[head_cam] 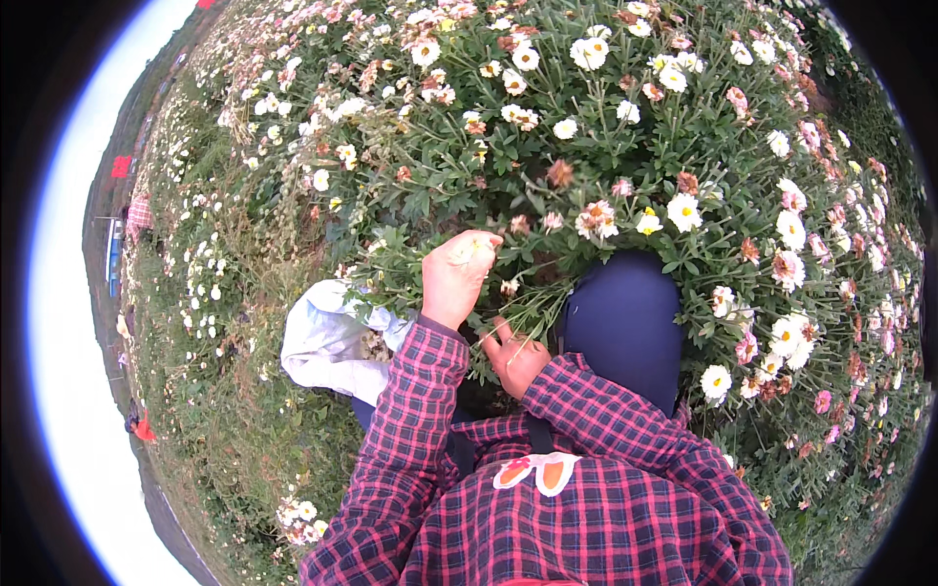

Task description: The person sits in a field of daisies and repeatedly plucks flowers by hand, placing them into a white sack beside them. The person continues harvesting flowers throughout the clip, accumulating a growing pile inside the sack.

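In the head view my left hand (460, 275) is raised over the leaves, its fingers curled around something pale, probably a flower head. Lower and to its right is my right hand (517, 359), close to my knee, with thin green stems (538, 315) lying across the palm and between the fingers. A white cloth bag (330, 366) gapes at my left, beside my left forearm, and pale flower heads (376, 346) show inside. White chrysanthemum-like flowers (684, 212) and browned blooms (560, 173) stand around my hands.
Dense flowering plants (586, 95) surround me ahead and on the right. My knee in dark blue trousers (623, 329) presses into them. Weedy growth (271, 432) lies on the left. Far left are a person in red (143, 428), a checked garment (138, 214) and a blue structure (114, 256).
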Available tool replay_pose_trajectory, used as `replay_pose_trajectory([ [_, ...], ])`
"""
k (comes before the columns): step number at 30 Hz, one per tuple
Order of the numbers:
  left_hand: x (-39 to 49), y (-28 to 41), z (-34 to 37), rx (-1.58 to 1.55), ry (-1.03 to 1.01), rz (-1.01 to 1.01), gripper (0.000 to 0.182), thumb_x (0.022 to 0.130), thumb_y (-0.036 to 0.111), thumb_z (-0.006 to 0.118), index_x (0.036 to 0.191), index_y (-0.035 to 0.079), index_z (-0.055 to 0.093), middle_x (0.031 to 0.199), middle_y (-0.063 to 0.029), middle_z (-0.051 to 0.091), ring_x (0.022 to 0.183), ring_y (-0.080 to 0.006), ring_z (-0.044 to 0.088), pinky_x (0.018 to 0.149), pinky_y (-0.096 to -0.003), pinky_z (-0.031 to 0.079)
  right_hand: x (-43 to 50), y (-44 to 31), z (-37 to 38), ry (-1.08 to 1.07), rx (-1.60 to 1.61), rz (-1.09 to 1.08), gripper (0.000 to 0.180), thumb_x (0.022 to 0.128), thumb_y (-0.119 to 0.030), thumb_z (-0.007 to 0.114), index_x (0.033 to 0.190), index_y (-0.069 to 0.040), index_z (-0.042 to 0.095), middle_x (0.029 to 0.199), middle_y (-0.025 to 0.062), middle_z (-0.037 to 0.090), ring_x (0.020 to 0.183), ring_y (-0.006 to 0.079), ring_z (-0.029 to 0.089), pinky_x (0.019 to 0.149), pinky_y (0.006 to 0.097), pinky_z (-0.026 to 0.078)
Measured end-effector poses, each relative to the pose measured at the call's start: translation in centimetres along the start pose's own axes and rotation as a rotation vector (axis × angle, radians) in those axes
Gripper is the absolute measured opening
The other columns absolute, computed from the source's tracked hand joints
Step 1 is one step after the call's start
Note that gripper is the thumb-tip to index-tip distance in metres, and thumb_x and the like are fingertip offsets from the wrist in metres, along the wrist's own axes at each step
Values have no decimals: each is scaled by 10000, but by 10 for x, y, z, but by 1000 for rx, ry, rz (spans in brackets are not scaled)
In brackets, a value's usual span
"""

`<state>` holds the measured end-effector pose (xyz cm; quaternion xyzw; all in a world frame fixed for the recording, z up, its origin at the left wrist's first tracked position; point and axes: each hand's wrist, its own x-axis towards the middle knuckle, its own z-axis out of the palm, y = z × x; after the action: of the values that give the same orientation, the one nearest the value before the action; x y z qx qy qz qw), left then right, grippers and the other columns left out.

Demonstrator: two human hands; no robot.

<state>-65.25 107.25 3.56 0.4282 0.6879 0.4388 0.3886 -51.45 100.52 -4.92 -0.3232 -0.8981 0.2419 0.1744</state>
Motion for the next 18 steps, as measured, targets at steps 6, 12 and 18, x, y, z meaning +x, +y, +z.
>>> replay_pose_trajectory([
  [6,-81,-27,-139,31,550,-44,214,895,134,565,1052,19,655,816,-3,604,694,-56,510,637,-200,410,4,4,-3,-195,25,77,395,720,-47,599,1107,-63,520,1304,270,446,775,314,653,646,396,554],
  [12,-100,-124,-213,770,218,-273,528,905,162,499,1379,-14,350,1359,-255,436,1284,-366,395,1072,-401,304,6,-4,-5,-216,-7,28,378,712,-50,626,1077,-67,532,1167,215,498,714,297,653,601,390,554],
  [18,-35,4,-74,762,426,302,68,844,40,590,870,-3,636,852,-152,629,740,-305,620,669,-369,499,2,6,-2,-99,2,-15,241,798,-107,559,1032,-57,533,998,152,513,697,278,651,569,386,550],
])
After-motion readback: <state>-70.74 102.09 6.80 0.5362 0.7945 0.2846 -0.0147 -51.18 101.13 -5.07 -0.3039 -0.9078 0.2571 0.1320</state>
